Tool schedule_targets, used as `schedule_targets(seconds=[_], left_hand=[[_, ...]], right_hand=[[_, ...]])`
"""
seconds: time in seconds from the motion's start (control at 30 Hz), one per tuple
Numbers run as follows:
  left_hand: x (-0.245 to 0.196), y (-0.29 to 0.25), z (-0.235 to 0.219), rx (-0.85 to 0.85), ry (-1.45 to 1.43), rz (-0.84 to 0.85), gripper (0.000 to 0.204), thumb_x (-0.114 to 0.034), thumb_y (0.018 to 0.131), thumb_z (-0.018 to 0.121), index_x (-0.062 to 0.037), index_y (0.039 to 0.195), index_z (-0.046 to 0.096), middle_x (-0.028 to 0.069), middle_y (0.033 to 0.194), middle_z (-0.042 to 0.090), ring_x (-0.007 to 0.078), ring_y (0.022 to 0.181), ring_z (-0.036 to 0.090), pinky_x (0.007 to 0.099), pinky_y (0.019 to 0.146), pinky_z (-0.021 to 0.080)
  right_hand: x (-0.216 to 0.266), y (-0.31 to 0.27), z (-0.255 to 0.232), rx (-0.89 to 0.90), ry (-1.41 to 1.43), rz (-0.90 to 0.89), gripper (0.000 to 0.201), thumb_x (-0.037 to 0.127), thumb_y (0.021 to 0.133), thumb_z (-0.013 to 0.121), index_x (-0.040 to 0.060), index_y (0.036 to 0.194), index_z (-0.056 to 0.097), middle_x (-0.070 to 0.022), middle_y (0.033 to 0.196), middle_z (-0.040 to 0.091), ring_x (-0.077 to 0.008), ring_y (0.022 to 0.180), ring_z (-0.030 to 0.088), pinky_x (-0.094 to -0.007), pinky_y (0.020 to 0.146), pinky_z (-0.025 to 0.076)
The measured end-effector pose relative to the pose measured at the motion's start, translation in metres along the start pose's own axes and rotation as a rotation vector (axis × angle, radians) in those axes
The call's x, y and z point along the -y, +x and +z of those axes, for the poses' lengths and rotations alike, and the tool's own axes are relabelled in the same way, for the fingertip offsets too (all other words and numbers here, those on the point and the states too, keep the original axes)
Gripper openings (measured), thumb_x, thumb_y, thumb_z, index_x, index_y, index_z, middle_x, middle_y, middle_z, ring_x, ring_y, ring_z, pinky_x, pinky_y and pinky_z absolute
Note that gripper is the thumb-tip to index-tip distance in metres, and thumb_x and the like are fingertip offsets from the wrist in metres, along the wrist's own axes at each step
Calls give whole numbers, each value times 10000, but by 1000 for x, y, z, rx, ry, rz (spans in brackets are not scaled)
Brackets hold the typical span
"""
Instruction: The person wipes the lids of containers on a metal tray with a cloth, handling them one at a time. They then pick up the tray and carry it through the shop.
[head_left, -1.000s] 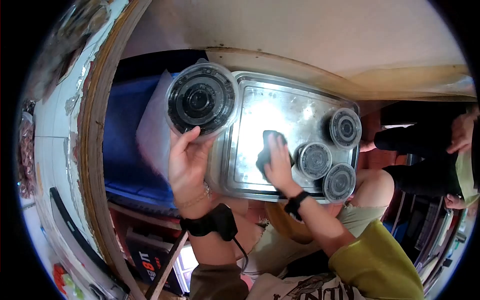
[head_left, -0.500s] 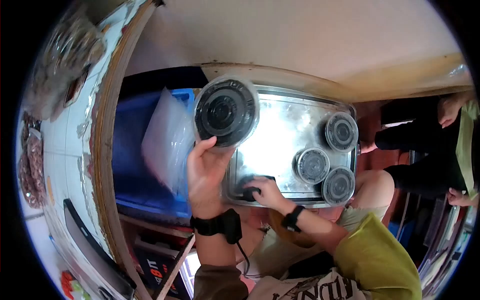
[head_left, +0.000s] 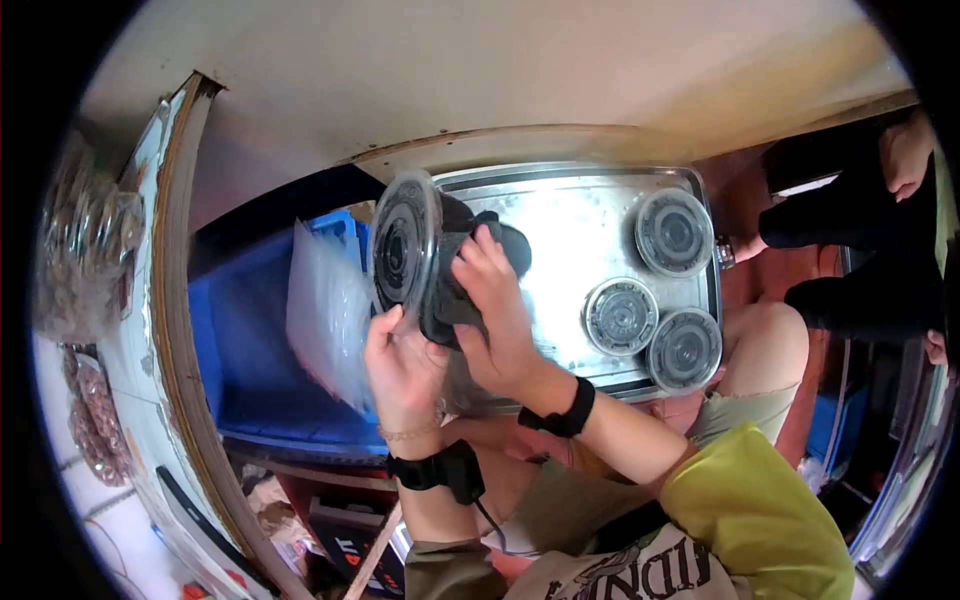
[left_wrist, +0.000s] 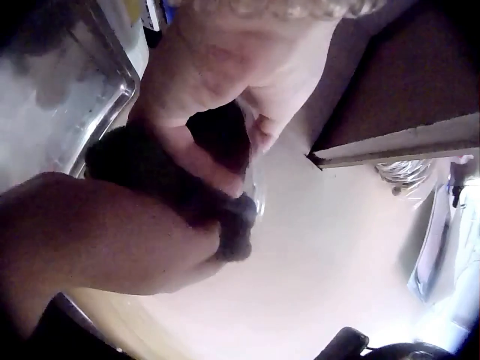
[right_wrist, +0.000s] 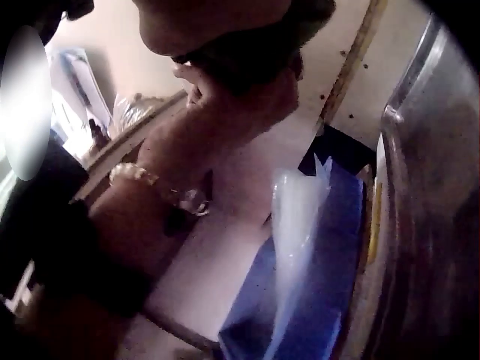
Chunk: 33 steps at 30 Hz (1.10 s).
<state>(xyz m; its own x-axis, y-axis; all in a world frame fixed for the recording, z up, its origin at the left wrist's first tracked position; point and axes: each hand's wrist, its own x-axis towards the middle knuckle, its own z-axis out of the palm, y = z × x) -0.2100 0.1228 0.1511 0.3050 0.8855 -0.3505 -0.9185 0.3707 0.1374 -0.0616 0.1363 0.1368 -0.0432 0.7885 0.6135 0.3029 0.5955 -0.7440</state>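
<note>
My left hand point(head_left: 405, 375) grips a round, clear-lidded tub point(head_left: 398, 245) with dark contents. The tub is raised over the left end of a metal tray point(head_left: 565, 225) and tipped, its lid facing left. My right hand point(head_left: 495, 305) presses a dark cloth point(head_left: 447, 300) against the tub's side, fingers spread over the cloth. In the left wrist view the cloth point(left_wrist: 142, 165) lies between both hands and hides much of the tub. Three similar lidded tubs, a back one point(head_left: 675, 233), a middle one point(head_left: 621, 316) and a front one point(head_left: 685, 350), stand at the tray's right end.
Left of the tray is a blue crate point(head_left: 265, 385) with a clear plastic bag point(head_left: 325, 315) in it. A wooden-edged partition point(head_left: 170, 330) runs along the left, and a wall board point(head_left: 520, 140) borders the tray's far side. Another person's legs point(head_left: 850, 230) are at the right.
My right hand has lifted the cloth from the tray's surface up to the held tub. The left hand has turned the tub from lid facing up to lid facing left.
</note>
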Motion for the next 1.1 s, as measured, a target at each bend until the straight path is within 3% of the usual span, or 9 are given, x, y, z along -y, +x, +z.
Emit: schedule_targets(seconds=[0.2, 0.3, 0.47, 0.57, 0.63, 0.73, 0.87, 1.0, 1.1], left_hand=[[-2, -8, -3, -72, 182, 44, 437, -170, 879, 482, 10, 1277, 465, 171, 1245, 553, 283, 1051, 591, 313, 531, 566], [-6, -13, 9, -107, 221, 19, 481, -159, 858, 507, 42, 1292, 449, 188, 1212, 579, 306, 1058, 599, 311, 498, 581], [-16, -17, -8, 69, 282, 10, 481, -212, 880, 506, 19, 1299, 459, 189, 1255, 554, 305, 1131, 555, 333, 516, 577], [-1, -6, 6, 161, 53, -90, 467, -267, 914, 479, 1, 1296, 475, 176, 1301, 528, 292, 1172, 525, 422, 734, 559], [16, 4, 23, -256, 93, 200, 397, -260, 930, 493, -46, 1261, 538, 144, 1271, 563, 285, 1178, 512, 457, 936, 441], [11, 8, 13, -179, 65, 206, 439, -300, 951, 446, -15, 1279, 505, 149, 1292, 545, 298, 1209, 493, 502, 1059, 322], [4, 3, 11, -257, 71, 248, 440, -300, 955, 444, -4, 1274, 509, 164, 1294, 540, 306, 1208, 497, 501, 1041, 356], [1, 2, 4, -181, 18, 208, 431, -292, 960, 439, 6, 1263, 515, 182, 1287, 541, 317, 1187, 514, 501, 1022, 385], [-3, 5, -7, -152, 83, 232, 432, -294, 965, 435, 11, 1260, 514, 179, 1268, 554, 307, 1158, 538, 477, 1006, 408]], right_hand=[[-12, 47, -15, -126, 190, 9, 505, 96, 774, 483, 0, 1269, 503, -240, 1290, 513, -402, 1249, 450, -469, 1070, 313], [-15, 65, -24, 149, 528, 294, 479, 53, 795, 447, -24, 1265, 501, -180, 1232, 574, -259, 1184, 522, -308, 1009, 380], [-34, 64, -14, 142, 1192, 615, 447, 53, 831, 428, -43, 1262, 500, -87, 1177, 593, -155, 1055, 552, -271, 949, 407], [-34, 56, -9, 51, 1317, 760, 393, 93, 871, 442, -35, 1234, 521, -68, 1129, 605, -120, 1010, 557, -256, 893, 436], [-27, 50, -6, 35, 1218, 764, 379, 100, 876, 451, -32, 1221, 530, -62, 1108, 611, -116, 990, 564, -255, 874, 445], [-25, 46, -3, 33, 1195, 803, 342, 131, 897, 470, -19, 1192, 552, -57, 1076, 626, -112, 958, 581, -253, 845, 462], [-40, 30, 0, 113, 1465, 1018, 339, 230, 950, 460, 8, 1193, 542, -97, 1161, 604, -165, 980, 597, -279, 875, 480], [-42, 15, 21, 33, 1580, 712, 328, 245, 998, 396, 35, 1200, 548, -88, 1159, 612, -168, 971, 613, -309, 870, 507], [-36, 19, 22, 33, 1713, 742, 347, 243, 1006, 374, 19, 1216, 537, -93, 1170, 608, -175, 990, 611, -325, 877, 511]])
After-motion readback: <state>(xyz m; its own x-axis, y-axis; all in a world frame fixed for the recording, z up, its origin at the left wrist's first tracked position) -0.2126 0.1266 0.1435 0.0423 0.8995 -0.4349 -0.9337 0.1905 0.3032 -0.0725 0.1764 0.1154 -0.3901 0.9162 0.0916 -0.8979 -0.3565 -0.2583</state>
